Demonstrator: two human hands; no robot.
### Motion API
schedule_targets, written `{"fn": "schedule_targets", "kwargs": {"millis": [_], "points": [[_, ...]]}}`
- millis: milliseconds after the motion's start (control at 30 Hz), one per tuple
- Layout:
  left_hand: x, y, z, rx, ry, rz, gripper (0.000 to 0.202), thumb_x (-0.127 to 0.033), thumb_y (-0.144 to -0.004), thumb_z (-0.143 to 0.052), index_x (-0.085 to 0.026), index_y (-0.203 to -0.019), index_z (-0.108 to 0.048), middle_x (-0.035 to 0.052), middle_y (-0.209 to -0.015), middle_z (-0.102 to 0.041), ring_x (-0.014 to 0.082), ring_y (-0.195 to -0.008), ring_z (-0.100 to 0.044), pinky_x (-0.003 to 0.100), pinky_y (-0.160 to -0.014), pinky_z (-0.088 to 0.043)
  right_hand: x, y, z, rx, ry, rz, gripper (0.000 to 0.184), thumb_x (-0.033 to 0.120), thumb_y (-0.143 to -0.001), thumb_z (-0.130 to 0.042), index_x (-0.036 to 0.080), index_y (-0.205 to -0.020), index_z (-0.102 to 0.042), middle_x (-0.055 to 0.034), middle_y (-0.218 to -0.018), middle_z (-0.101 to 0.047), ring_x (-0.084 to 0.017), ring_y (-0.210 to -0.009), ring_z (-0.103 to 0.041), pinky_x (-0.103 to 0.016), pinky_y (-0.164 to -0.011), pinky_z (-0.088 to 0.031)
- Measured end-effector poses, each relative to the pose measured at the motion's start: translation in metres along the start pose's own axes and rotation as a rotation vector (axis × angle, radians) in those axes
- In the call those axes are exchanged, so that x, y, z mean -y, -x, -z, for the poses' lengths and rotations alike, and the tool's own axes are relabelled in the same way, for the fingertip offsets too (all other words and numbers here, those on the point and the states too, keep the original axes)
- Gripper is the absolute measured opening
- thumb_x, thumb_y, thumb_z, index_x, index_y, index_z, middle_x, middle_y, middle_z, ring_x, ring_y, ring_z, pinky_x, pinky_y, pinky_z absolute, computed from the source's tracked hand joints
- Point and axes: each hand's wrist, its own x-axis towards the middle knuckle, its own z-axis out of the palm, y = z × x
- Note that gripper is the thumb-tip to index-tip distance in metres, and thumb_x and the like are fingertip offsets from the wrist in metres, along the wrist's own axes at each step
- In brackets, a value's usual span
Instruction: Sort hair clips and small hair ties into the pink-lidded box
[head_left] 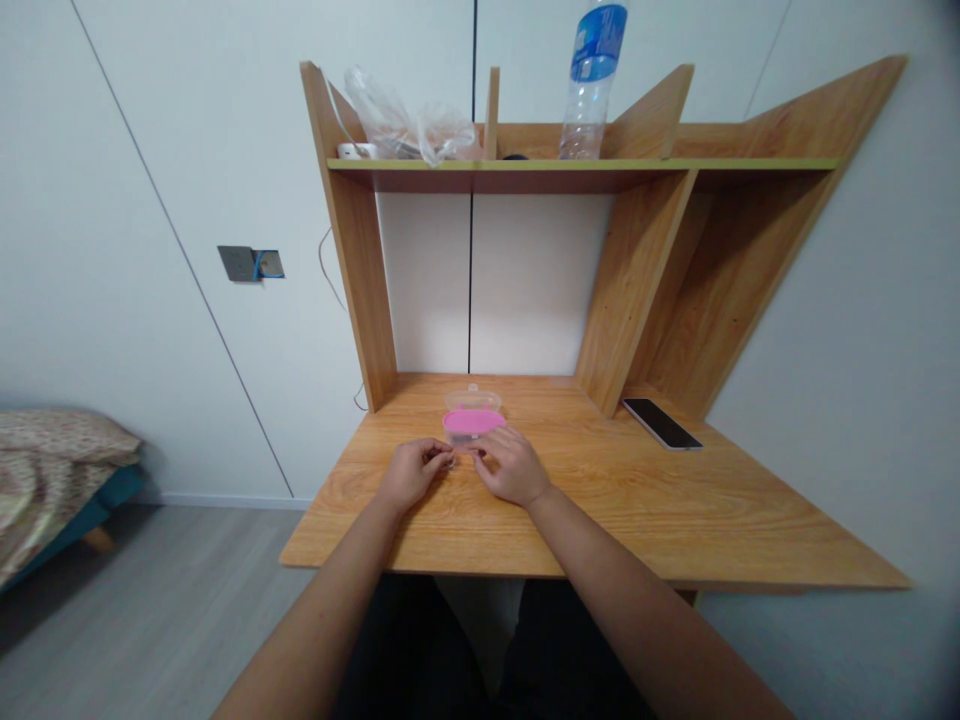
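Note:
On the wooden desk, my left hand [413, 472] is closed in a pinch, its fingertips on something small and pale that I cannot make out. My right hand [513, 466] lies just to the right, fingers bent together in front of a small oval case with a pink top [474, 421]. What its fingertips hold, if anything, is too small to name. Behind the pink part the case's clear lid [473, 401] stands tilted back. The right fingers cover the case's front right corner.
A tablet or large phone [663, 424] lies on the desk [600, 500] at the right. The shelf [525, 165] above bears a plastic bottle [592, 90] and a clear plastic bag [412, 125]. Wooden uprights frame the back, with a wall at the right.

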Motion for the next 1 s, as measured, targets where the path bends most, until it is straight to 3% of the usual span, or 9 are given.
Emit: {"fn": "schedule_targets", "kwargs": {"millis": [133, 233, 333, 467, 700, 833, 1000], "points": [[0.0026, 0.0006, -0.0031, 0.026, 0.072, -0.037, 0.017, -0.032, -0.086, -0.067, -0.017, -0.092, -0.071, 0.0066, -0.085, -0.078, 0.0189, -0.074, -0.071, 0.027, -0.068, -0.053, 0.0043, 0.0005, -0.0050, 0.120, 0.012, 0.065, 0.023, 0.028, -0.089, -0.067, 0.024, -0.112, -0.069, -0.0041, -0.097, -0.076, -0.021, -0.089, -0.070, -0.031, -0.083, -0.052], [0.0060, 0.0016, -0.0065, 0.046, 0.110, -0.055, 0.022, -0.035, -0.085, -0.068, -0.016, -0.096, -0.067, 0.0058, -0.079, -0.077, 0.0181, -0.068, -0.071, 0.026, -0.064, -0.052, 0.0051, 0.0003, -0.0083, 0.166, 0.037, 0.081, 0.016, 0.034, -0.091, -0.067, 0.022, -0.101, -0.072, -0.0054, -0.093, -0.077, -0.021, -0.086, -0.071, -0.031, -0.080, -0.052], [0.0083, 0.0023, -0.0082, 0.052, 0.121, -0.063, 0.024, -0.037, -0.086, -0.067, -0.017, -0.098, -0.066, 0.0055, -0.077, -0.076, 0.0179, -0.065, -0.070, 0.026, -0.061, -0.052, 0.0041, -0.0004, -0.0093, 0.192, 0.054, 0.088, 0.013, 0.032, -0.093, -0.065, 0.021, -0.095, -0.073, -0.0060, -0.094, -0.078, -0.022, -0.088, -0.071, -0.031, -0.081, -0.052], [0.0078, 0.0024, -0.0073, 0.056, 0.103, -0.063, 0.024, -0.036, -0.087, -0.065, -0.017, -0.101, -0.065, 0.0056, -0.077, -0.076, 0.0174, -0.063, -0.069, 0.026, -0.060, -0.050, 0.0037, -0.0010, -0.0080, 0.213, 0.059, 0.085, 0.013, 0.026, -0.093, -0.063, 0.022, -0.102, -0.072, -0.0060, -0.105, -0.077, -0.021, -0.095, -0.070, -0.030, -0.083, -0.052], [0.0037, 0.0030, -0.0068, 0.056, 0.047, -0.066, 0.022, -0.033, -0.089, -0.061, -0.015, -0.102, -0.065, 0.0052, -0.076, -0.076, 0.0164, -0.063, -0.068, 0.025, -0.059, -0.049, 0.0070, -0.0001, -0.0069, 0.238, 0.092, -0.012, 0.014, 0.029, -0.088, -0.066, 0.023, -0.075, -0.070, -0.0020, -0.078, -0.074, -0.018, -0.073, -0.067, -0.026, -0.067, -0.049], [0.0039, 0.0018, -0.0054, 0.024, -0.009, -0.058, 0.020, -0.028, -0.089, -0.057, -0.016, -0.103, -0.067, 0.0060, -0.080, -0.076, 0.0172, -0.070, -0.070, 0.026, -0.067, -0.051, 0.0056, 0.0012, -0.0071, 0.232, 0.104, -0.073, 0.006, 0.025, -0.085, -0.066, 0.024, -0.086, -0.072, -0.0024, -0.084, -0.076, -0.019, -0.074, -0.067, -0.027, -0.066, -0.048], [0.0049, 0.0002, -0.0018, -0.033, -0.109, -0.048, 0.023, -0.026, -0.091, -0.052, -0.016, -0.102, -0.070, 0.0054, -0.080, -0.074, 0.0170, -0.070, -0.066, 0.026, -0.067, -0.048, 0.0059, 0.0018, -0.0049, 0.236, 0.087, -0.091, 0.025, 0.018, -0.082, -0.064, 0.024, -0.106, -0.072, -0.0041, -0.093, -0.077, -0.020, -0.080, -0.069, -0.029, -0.071, -0.050]]}}
